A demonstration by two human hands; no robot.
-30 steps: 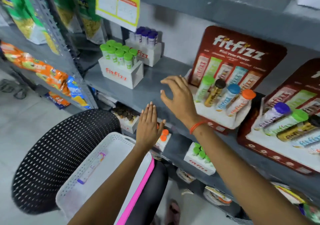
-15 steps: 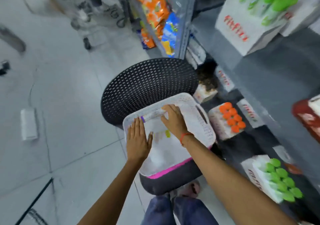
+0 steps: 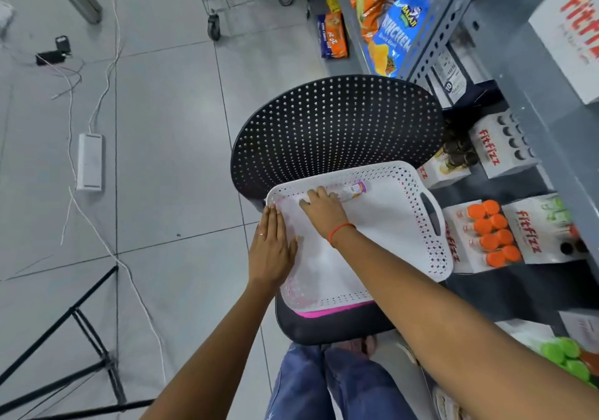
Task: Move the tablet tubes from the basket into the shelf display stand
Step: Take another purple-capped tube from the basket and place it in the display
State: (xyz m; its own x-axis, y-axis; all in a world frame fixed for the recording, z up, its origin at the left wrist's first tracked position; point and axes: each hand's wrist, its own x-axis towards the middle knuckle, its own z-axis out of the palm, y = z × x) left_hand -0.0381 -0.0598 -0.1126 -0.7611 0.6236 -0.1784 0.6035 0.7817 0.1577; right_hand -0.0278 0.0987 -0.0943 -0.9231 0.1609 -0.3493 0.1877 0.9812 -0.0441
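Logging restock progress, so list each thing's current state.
basket: on chair, nearly empty
tablet tube: lying flat in basket, right hand's fingers on it
right hand: reaching in, grip unclear
left hand: flat on basket's rim
orange-capped tubes: slotted in white box

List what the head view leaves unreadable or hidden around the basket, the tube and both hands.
- Tablet tube: its left end lies under the right hand, so the grip is unclear; its label is too small to read.
- White basket: the right forearm covers part of the floor, so further tubes cannot be ruled out.
- Left hand: lies flat over the basket's left rim, hiding it.
- Display stand: out of frame.
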